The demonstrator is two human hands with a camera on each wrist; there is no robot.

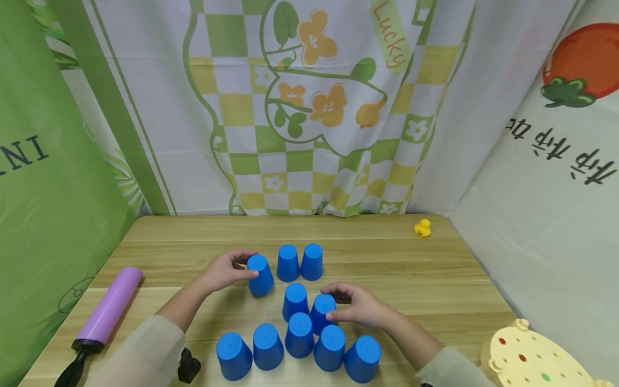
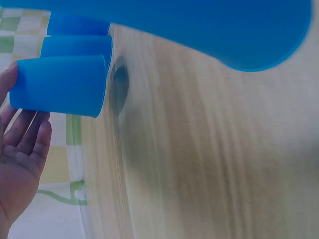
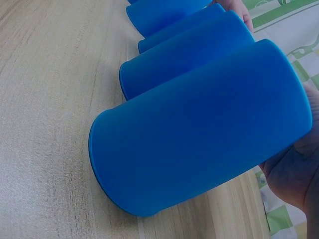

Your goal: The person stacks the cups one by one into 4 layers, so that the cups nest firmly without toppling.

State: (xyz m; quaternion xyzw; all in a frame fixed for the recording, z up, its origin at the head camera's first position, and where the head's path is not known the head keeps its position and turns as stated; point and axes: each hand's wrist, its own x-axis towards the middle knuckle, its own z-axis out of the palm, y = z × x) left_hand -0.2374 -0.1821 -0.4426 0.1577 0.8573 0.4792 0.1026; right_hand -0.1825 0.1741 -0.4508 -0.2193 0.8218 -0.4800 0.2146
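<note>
The left hand (image 1: 228, 273) pinches an inverted blue cup (image 1: 261, 278) left of two far cups (image 1: 288, 264); the right hand (image 1: 360, 306) grips another cup (image 1: 321, 313) beyond five near cups (image 1: 268, 347).

Blue cups (image 1: 300, 337) look plastic, smooth, faintly glossy; tabletop (image 1: 425, 279) wood-grained, satiny; curtain (image 1: 297, 161) printed cloth, matt; purple tube (image 1: 110, 305) smooth plastic.

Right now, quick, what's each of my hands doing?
Left hand: closed, holding an upside-down blue cup.
Right hand: closed, holding another blue cup, also upside down.
</note>
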